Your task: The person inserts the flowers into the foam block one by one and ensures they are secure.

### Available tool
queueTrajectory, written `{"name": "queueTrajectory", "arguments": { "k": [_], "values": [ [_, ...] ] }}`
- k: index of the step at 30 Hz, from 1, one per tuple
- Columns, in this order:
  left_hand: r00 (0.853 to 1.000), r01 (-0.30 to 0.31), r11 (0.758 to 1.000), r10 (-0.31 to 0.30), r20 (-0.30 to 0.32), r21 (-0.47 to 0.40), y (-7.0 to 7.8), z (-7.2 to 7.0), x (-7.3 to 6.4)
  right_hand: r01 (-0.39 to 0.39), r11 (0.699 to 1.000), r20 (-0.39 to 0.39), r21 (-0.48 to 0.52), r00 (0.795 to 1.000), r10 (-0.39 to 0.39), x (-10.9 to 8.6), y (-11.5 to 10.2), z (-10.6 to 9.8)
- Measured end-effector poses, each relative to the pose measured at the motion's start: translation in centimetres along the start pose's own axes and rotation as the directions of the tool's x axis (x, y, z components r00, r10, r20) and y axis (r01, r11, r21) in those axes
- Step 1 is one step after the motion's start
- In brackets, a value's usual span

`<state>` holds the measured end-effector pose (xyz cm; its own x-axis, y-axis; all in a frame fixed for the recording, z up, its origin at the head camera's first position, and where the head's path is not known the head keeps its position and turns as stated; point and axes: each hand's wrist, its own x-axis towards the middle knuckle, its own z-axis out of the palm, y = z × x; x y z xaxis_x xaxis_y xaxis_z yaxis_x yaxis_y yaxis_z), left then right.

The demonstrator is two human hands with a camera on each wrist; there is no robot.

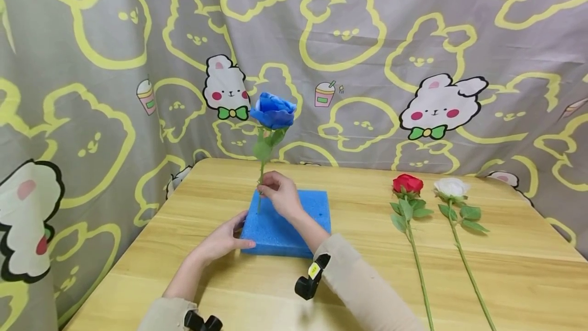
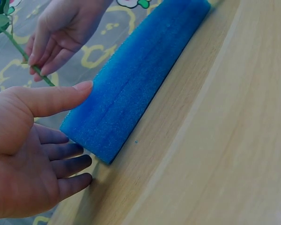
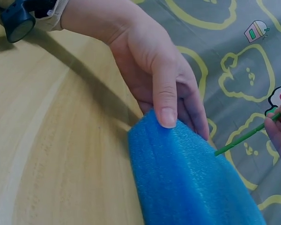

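The right hand (image 1: 282,195) has its thumb and fingertips closed on the thin green stem (image 1: 261,172) of a blue rose (image 1: 273,111). The left hand (image 1: 225,239) lies at the left end of a blue foam block (image 1: 285,249), its thumb touching the front face near the corner and its other fingers fairly straight and a little spread beside the end; it does not wrap round the block.

The blue rose stands nearly upright over the left part of the block, flower at the top, with green leaves (image 1: 264,149) just under it. The stem's lower end meets the top of the foam; how deep it goes in cannot be told. The block lies flat on a wooden counter (image 1: 358,280).

Beige sleeves (image 1: 367,285) cover both forearms, and a black camera (image 1: 305,287) sits at each wrist. To the right of the block, well apart from it, a red rose (image 1: 408,184) and a white rose (image 1: 452,187) lie side by side, flowers toward the far edge, stems running toward the person and out of view. Behind the counter hangs a grey curtain (image 1: 294,40) with yellow outlines and white rabbits.
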<state>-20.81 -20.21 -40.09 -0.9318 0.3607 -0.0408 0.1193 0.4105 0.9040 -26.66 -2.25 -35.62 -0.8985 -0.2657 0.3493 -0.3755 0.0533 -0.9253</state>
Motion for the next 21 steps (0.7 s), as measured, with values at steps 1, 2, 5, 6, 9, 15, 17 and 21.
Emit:
{"name": "queueTrajectory", "arguments": {
  "k": [1,2,5,6,9,15,17,21],
  "values": [
    [1.0,0.001,1.0,-0.001,0.002,0.0,0.0,0.0,0.0,-0.001,1.0,-0.001,-0.001,1.0,0.001,-0.1,0.0,0.0],
    [1.0,0.0,1.0,0.0,0.003,-0.001,0.0,0.0,0.0,-0.003,1.0,-0.002,0.0,1.0,0.003,-0.2,0.0,0.0],
    [1.0,-0.001,1.0,0.001,0.0,0.007,0.0,0.0,-0.1,0.003,1.0,-0.005,-0.003,1.0,-0.003,-0.2,0.0,0.2],
    [1.0,-0.001,1.0,0.001,-0.002,0.01,0.1,0.0,-0.1,0.004,1.0,-0.002,-0.001,1.0,-0.004,-0.2,0.0,0.3],
    [1.0,-0.005,1.0,0.005,-0.01,0.024,0.0,-0.1,-0.3,0.019,1.0,0.009,-0.022,1.0,-0.019,-0.2,0.1,0.7],
    [1.0,0.004,1.0,-0.004,-0.019,0.023,0.0,0.0,-0.2,0.043,0.992,0.024,-0.12,0.999,-0.041,-0.2,0.1,0.9],
    [1.0,0.01,1.0,-0.009,-0.02,0.017,0.0,0.0,-0.1,0.045,0.988,0.033,-0.146,0.999,-0.041,-0.2,0.1,1.0],
    [1.0,0.012,1.0,-0.012,-0.016,0.012,0.0,0.0,-0.1,0.038,0.985,0.045,-0.167,0.999,-0.031,-0.3,0.1,1.1]
  ]
}}
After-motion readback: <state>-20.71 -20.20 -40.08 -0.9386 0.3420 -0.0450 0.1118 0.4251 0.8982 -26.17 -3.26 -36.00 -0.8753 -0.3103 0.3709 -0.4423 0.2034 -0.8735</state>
